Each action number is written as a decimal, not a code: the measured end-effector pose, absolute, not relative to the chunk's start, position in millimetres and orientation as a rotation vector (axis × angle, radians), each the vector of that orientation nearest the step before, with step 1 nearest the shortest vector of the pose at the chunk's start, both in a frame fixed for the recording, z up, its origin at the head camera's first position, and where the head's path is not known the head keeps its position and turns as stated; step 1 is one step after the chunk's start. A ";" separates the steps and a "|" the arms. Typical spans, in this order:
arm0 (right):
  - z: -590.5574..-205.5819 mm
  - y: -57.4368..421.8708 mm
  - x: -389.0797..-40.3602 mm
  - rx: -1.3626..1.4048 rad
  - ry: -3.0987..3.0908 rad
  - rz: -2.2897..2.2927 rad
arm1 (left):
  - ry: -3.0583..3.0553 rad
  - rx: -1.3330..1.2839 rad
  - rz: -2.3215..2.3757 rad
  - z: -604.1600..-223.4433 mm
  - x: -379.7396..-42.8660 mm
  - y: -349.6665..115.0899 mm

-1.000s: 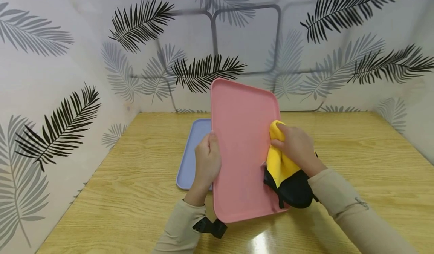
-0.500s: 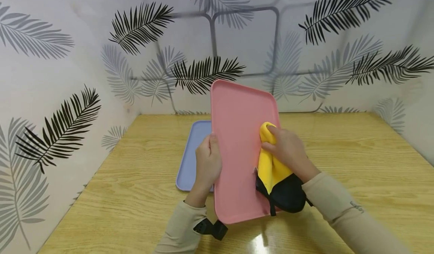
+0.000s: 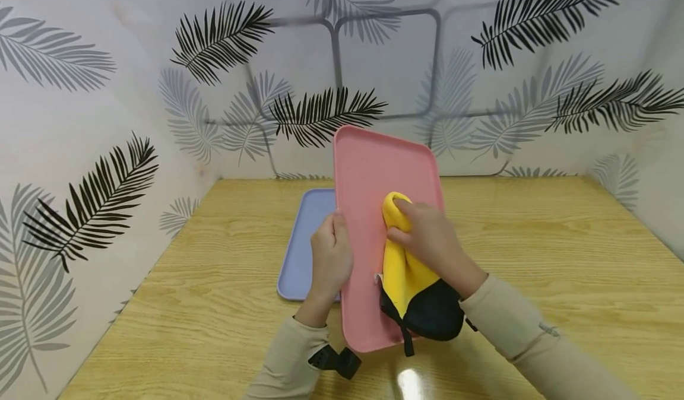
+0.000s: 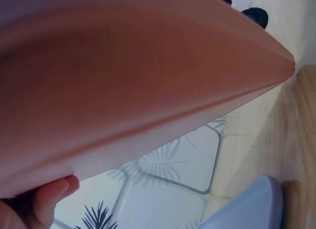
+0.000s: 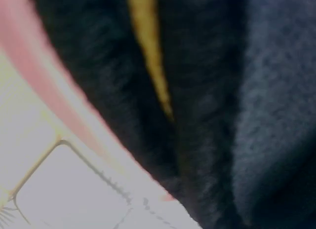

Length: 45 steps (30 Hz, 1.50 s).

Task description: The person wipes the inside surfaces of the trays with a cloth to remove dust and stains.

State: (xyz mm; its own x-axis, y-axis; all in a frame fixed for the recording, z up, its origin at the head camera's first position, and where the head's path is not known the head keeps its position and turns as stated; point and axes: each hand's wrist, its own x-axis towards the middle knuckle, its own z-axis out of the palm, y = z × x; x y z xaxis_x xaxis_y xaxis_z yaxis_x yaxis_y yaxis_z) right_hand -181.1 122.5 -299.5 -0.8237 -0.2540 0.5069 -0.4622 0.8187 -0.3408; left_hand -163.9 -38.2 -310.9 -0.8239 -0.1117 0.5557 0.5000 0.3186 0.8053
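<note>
In the head view my left hand (image 3: 331,254) grips the left edge of a pink tray (image 3: 369,168), which is held tilted up above the table with its inner face toward me. My right hand (image 3: 430,234) pinches a bunched yellow and black cloth (image 3: 398,269) against the tray's face, its black part hanging over the lower right of the tray. The left wrist view shows the tray's underside (image 4: 148,81) and fingertips (image 4: 52,197) at its edge. Dark cloth (image 5: 207,115) fills most of the right wrist view, beside a strip of pink tray (image 5: 49,81).
A blue tray (image 3: 307,240) lies flat on the wooden table (image 3: 224,269), partly hidden behind the pink tray and left hand. A wall covered in leaf patterns (image 3: 240,139) stands behind the table. A black wrist device (image 3: 336,361) is strapped at the left sleeve.
My right hand has moved left across the pink tray's face with the cloth, from its right edge toward the middle. The left hand and the tray have stayed nearly still.
</note>
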 end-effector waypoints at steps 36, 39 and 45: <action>-277.1 87.7 -151.9 0.740 -2.434 0.441 | -2.001 -0.346 -1.620 -314.4 -161.1 -30.9; -277.0 91.1 -153.1 0.720 -2.456 0.447 | -1.982 -0.346 -1.605 -314.3 -161.1 -31.4; -281.4 106.5 -161.2 0.670 -2.531 0.453 | -1.950 -0.320 -1.571 -314.3 -162.9 -34.1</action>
State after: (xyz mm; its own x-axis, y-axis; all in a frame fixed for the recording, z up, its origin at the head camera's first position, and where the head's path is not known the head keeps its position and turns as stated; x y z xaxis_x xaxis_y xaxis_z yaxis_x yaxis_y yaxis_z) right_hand -161.2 106.5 -281.4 -0.7652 -0.3731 0.5247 -0.5319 0.8256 -0.1886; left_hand -162.9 -34.1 -314.3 -0.7866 -0.1820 0.5901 0.5379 0.2674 0.7995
